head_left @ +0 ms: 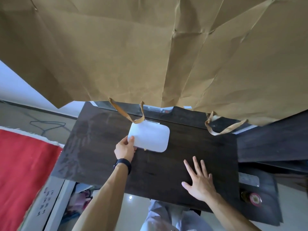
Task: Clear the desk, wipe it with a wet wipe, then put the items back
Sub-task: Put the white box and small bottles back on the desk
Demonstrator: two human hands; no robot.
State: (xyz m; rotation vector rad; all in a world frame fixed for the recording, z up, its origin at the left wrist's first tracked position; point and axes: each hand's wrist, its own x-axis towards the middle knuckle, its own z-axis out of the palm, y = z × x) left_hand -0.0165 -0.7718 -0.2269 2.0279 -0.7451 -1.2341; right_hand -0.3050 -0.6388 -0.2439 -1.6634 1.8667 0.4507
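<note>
One box (149, 137) on desk (191, 147), far-centre, my left hand (125, 149) pinching its corner; right hand (199, 182) flat, fingers spread. Risk: bag (150, 47) handles overhang box, may snag on lift.

Probably a room in a home — dark wooden desk (191, 147), red blanket (25, 172) at the left, brown paper bags (150, 47) hanging, cable (46, 125) on floor.
</note>
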